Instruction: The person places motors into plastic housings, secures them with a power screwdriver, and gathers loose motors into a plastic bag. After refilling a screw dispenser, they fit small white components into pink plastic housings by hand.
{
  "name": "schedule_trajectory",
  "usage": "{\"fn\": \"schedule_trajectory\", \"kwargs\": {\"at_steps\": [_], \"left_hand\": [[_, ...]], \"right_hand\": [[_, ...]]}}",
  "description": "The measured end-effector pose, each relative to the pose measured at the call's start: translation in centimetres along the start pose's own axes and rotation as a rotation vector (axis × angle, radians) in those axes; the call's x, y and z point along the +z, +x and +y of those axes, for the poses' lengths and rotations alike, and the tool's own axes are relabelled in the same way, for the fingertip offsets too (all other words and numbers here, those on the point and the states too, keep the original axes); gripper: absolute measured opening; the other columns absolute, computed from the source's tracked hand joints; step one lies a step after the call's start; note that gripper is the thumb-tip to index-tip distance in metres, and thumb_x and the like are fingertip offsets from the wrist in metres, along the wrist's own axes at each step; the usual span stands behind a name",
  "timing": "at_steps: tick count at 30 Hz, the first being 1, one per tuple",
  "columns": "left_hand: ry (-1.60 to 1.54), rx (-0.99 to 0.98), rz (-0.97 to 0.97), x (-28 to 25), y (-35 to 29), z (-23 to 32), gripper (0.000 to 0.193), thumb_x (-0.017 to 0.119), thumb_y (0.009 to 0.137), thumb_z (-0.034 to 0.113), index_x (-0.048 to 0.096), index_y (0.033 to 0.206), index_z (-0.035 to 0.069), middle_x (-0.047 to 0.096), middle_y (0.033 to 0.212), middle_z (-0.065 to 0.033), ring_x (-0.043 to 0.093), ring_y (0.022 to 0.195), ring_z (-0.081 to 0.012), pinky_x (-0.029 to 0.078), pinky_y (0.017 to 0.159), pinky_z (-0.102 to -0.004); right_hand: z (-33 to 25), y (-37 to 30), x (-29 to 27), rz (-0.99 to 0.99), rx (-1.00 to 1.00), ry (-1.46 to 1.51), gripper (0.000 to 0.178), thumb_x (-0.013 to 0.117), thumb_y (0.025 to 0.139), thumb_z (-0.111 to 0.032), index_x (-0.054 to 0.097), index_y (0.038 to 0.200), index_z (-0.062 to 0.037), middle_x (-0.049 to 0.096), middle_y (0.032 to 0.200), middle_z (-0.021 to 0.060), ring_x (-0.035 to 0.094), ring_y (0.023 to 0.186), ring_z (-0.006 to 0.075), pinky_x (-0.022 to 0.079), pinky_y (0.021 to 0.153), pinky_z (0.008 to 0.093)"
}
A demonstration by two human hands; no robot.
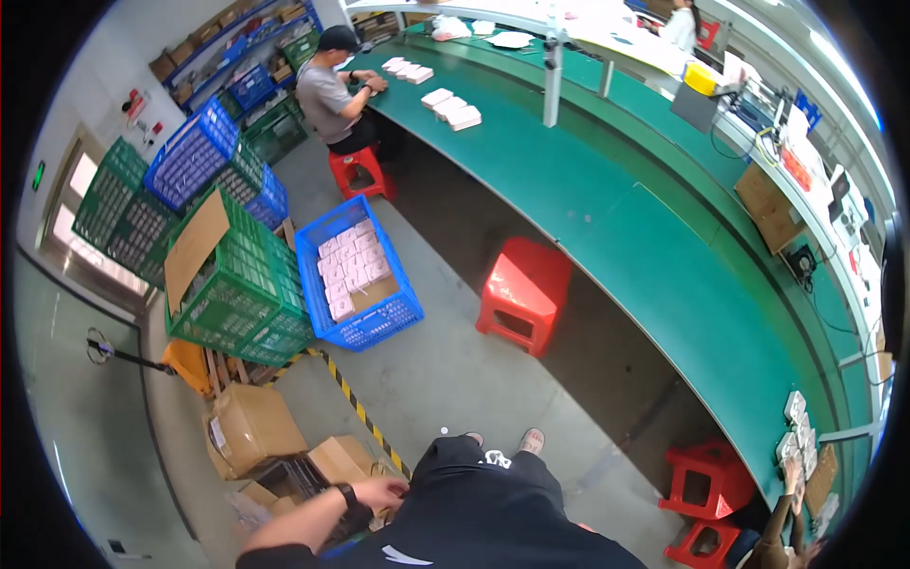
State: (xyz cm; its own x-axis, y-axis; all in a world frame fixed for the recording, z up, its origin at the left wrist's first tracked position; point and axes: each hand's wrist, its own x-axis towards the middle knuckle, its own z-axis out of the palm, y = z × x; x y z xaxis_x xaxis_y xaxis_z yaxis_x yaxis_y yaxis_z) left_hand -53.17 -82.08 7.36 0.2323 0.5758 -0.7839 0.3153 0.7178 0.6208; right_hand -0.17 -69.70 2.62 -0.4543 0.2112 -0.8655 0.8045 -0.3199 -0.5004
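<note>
Brown cardboard box (343,459) sits just beyond the left hand (379,493), whose curled fingers' grip is unclear; right hand unseen

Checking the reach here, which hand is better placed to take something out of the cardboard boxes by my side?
Probably left: the left hand already rests at the open cardboard box, while the right hand is out of view.

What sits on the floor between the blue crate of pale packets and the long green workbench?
In the head view, a red plastic stool stands between the blue crate and the green workbench, on bare grey floor.
</note>
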Motion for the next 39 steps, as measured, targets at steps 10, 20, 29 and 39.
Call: {"fn": "schedule_trajectory", "kwargs": {"at_steps": [10,20,29,39], "left_hand": [[-0.239,-0.044,0.277,3.5,4.3,1.2,0.046,0.075,0.084,0.022,0.059,0.12,-0.002,0.067,0.108,-0.0088,0.064,0.097,-0.014,0.053,0.088,-0.0294],[-0.262,-0.026,0.262,-9.3,10.9,4.9,0.025,0.073,0.087,0.012,0.06,0.106,0.002,0.068,0.095,-0.0058,0.066,0.087,-0.0121,0.054,0.081,-0.0249],[-0.243,0.002,0.167,-26.0,10.4,7.0,0.024,0.075,0.086,0.011,0.056,0.099,0.003,0.068,0.089,-0.004,0.065,0.085,-0.0101,0.053,0.077,-0.0244],[-0.224,0.142,0.212,-32.4,11.7,7.3,0.019,0.071,0.09,0.014,0.056,0.096,0.004,0.067,0.086,-0.0029,0.063,0.083,-0.009,0.048,0.075,-0.0237]], "right_hand": [[-5.3,-1.7,-11.2,0.236,-0.016,0.016,0.04,0.064,0.088,-0.026,0.066,0.122,-0.0044,0.072,0.104,0.0152,0.069,0.098,0.0235,0.05,0.09,0.0347],[-13.3,5.6,-13.2,0.132,-0.034,0.174,0.04,0.065,0.09,-0.022,0.065,0.124,-0.0005,0.071,0.109,0.0076,0.064,0.102,0.0127,0.048,0.092,0.0289],[-33.7,8.3,-13.7,0.12,0.11,0.344,0.041,0.067,0.089,-0.022,0.064,0.123,-0.0001,0.071,0.106,0.0056,0.063,0.1,0.0119,0.048,0.09,0.0285],[-49.8,9.9,-21.0,0.089,0.181,-0.039,0.031,0.069,0.082,-0.023,0.068,0.106,-0.002,0.07,0.093,0.0038,0.061,0.085,0.0122,0.049,0.079,0.0295]]}}
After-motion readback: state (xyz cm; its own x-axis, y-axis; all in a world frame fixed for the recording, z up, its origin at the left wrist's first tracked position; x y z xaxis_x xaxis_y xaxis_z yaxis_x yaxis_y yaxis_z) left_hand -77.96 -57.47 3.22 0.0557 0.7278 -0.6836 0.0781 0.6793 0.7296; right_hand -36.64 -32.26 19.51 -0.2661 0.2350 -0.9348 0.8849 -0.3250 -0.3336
